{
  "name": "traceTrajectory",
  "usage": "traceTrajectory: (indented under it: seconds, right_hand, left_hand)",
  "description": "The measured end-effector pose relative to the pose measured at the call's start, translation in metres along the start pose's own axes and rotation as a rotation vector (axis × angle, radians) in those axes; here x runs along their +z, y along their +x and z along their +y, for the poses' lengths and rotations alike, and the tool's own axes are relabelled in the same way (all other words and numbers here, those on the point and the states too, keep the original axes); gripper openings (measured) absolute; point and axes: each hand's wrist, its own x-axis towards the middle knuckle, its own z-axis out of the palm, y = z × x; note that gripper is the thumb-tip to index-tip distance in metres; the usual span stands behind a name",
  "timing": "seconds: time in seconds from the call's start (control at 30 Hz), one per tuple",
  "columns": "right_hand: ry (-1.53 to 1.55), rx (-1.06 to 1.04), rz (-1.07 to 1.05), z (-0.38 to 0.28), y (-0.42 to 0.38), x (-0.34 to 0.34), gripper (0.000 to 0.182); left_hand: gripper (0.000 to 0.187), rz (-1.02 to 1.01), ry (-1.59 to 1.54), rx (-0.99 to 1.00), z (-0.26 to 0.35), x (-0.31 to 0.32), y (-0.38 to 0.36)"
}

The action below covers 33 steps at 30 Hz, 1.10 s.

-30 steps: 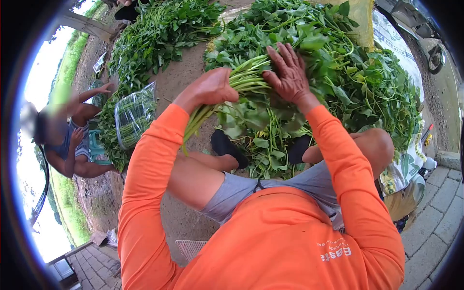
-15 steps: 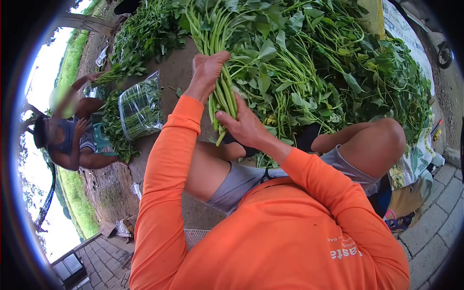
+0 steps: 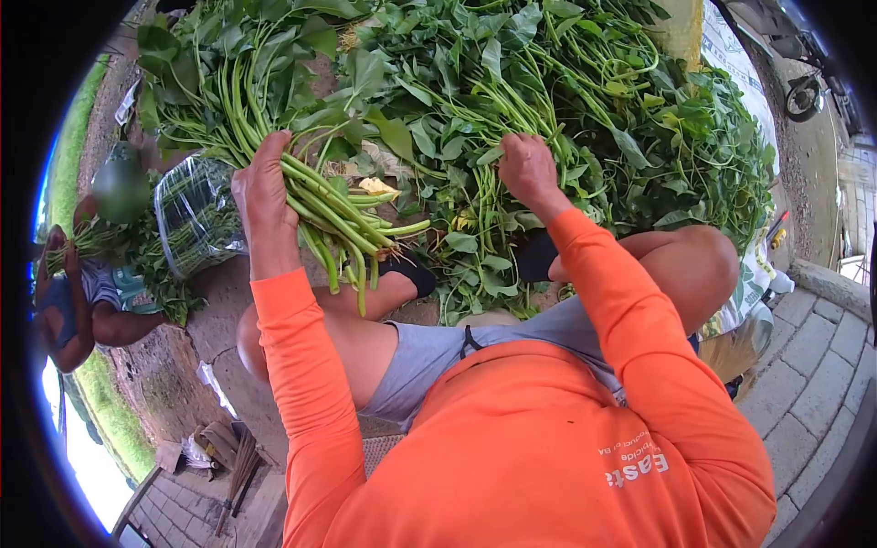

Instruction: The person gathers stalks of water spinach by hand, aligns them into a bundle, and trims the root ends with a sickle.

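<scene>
My left hand [image 3: 263, 205] is wrapped round a bunch of water spinach [image 3: 333, 205], leafy tops pointing up and left, cut stem ends fanning out to the lower right. A few thin roots or pale bits show at the stem ends. Over the large heap of water spinach [image 3: 621, 119], my right hand [image 3: 530, 173] is closed, its fingers pinched at stems of the heap. The fingertips are partly hidden, so how many stems they hold does not show.
A clear plastic-wrapped bundle of greens [image 3: 196, 215] lies at left. Beside it a person [image 3: 82, 292] sits holding greens. Sacks [image 3: 731, 73] edge the heap at right, near paving blocks [image 3: 813, 374]. My bent knees [image 3: 703, 265] flank the heap's near side.
My left hand has carried the bunch to the left and tilted it. My right hand has let go of the bunch's stems and moved right to the heap. The view has shifted.
</scene>
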Motion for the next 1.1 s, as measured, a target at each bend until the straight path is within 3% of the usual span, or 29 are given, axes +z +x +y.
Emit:
traceTrajectory:
  seconds: [0.07, 0.17, 0.33, 0.43, 0.5, 0.6, 0.67, 0.77, 0.87, 1.03, 1.1]
  right_hand:
    - [-0.319, -0.2, -0.139, 0.022, 0.017, -0.007, 0.017]
    - [-0.494, -0.195, -0.244, 0.042, 0.026, -0.003, 0.018]
    - [-0.246, -0.23, -0.414, 0.052, 0.034, -0.015, 0.019]
    - [-0.055, -0.112, -0.587, 0.01, 0.071, -0.082, 0.032]
    - [0.259, 0.132, -0.528, -0.008, 0.105, -0.136, 0.033]
    - [0.576, 0.193, -0.242, -0.008, 0.13, -0.21, 0.032]
    - [0.695, 0.467, -0.416, 0.011, 0.131, -0.244, 0.036]
    - [1.2, 0.455, -0.102, 0.0, 0.111, -0.3, 0.033]
    - [1.2, 0.644, -0.258, 0.006, 0.08, -0.297, 0.03]
    - [1.618, 0.542, -0.245, 0.021, 0.057, -0.309, 0.031]
    - [1.757, 0.456, -0.109, 0.007, 0.047, -0.311, 0.03]
  left_hand:
    - [0.02, 0.018, -0.028, -0.038, 0.005, 0.002, -0.004]
    - [0.022, 0.005, -0.103, -0.058, 0.002, 0.002, 0.0]
    - [0.024, -0.002, -0.149, -0.121, 0.005, 0.005, 0.001]
    - [0.024, -0.031, -0.165, -0.138, 0.016, 0.011, -0.009]
    - [0.023, -0.043, -0.177, -0.127, 0.013, 0.009, -0.005]
    - [0.022, -0.041, -0.182, -0.118, 0.011, 0.008, -0.003]
    - [0.022, -0.075, -0.183, -0.122, 0.008, 0.007, -0.005]
    - [0.023, -0.096, -0.193, -0.122, 0.008, 0.007, -0.005]
    - [0.023, -0.133, -0.179, -0.17, 0.013, 0.012, -0.015]
    - [0.023, -0.189, -0.164, -0.162, 0.013, 0.018, -0.029]
    - [0.023, -0.229, -0.184, -0.192, 0.003, 0.021, -0.024]
